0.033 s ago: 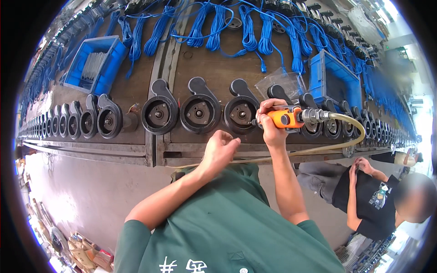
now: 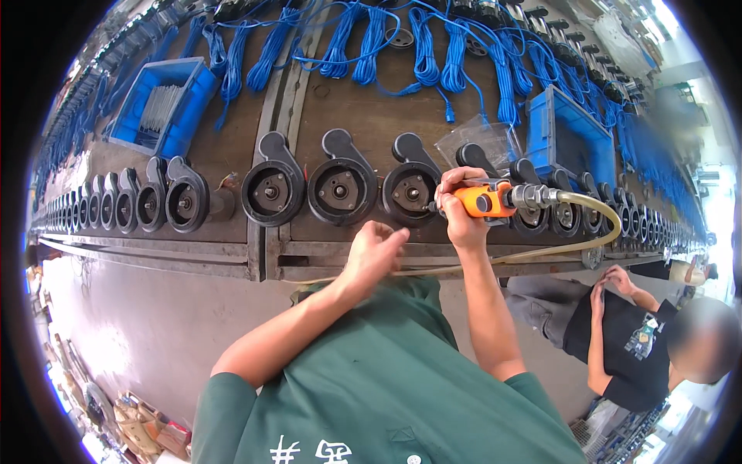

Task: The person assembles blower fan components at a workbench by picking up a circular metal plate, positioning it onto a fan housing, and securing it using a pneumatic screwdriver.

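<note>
My right hand (image 2: 462, 207) is wrapped around an orange air tool (image 2: 483, 201) with a metal fitting and a pale hose (image 2: 607, 216) trailing off it. The tool's black tip points left, at the edge of a round black housing (image 2: 411, 195) with a curved neck and a spindle in its middle. My left hand (image 2: 373, 254) is held in front of the bench edge, below a second black housing (image 2: 340, 192) and apart from it. Its fingers are curled together; whatever they may hold is hidden. Another black housing (image 2: 272, 193) stands further left.
More black housings line the bench (image 2: 332, 108) on both sides. Behind them are bundled blue cables (image 2: 425, 54), a blue bin (image 2: 197, 93) of thin pale pieces, a second blue bin (image 2: 541, 127) and a clear plastic bag (image 2: 471, 139). Another person (image 2: 618, 340) stands at the right.
</note>
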Tool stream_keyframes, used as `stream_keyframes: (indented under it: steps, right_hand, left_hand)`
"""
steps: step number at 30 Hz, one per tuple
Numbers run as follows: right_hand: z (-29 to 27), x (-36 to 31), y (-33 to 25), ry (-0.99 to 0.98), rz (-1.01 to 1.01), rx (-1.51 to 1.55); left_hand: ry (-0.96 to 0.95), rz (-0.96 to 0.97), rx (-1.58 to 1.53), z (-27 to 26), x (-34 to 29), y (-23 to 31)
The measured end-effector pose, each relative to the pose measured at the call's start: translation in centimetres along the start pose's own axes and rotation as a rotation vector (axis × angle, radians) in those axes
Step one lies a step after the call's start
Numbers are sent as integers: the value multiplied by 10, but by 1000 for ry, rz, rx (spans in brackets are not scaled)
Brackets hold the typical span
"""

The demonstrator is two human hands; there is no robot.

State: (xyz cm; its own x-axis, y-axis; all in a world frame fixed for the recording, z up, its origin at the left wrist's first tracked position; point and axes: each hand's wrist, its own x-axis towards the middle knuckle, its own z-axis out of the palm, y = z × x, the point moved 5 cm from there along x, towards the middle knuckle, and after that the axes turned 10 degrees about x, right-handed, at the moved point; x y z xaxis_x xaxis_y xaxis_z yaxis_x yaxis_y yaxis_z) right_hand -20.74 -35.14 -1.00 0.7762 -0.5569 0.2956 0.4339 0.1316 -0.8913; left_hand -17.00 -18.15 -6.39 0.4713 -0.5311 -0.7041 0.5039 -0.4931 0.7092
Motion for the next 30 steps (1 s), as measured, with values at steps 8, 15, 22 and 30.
stream_keyframes:
  steps: [8,15,22,30]
  right_hand:
    - [5,3,4,-58,23,-127]
    - [25,10,-12,31,-34,24]
    - [35,21,10,39,1,89]
    - [33,24,19,30,19,140]
  left_hand:
    - [220,5,-74,16,43,2]
    - [459,190,270,13,48,7]
    - [385,158,286,13,52,3]
    - [372,160,299,12,54,-1]
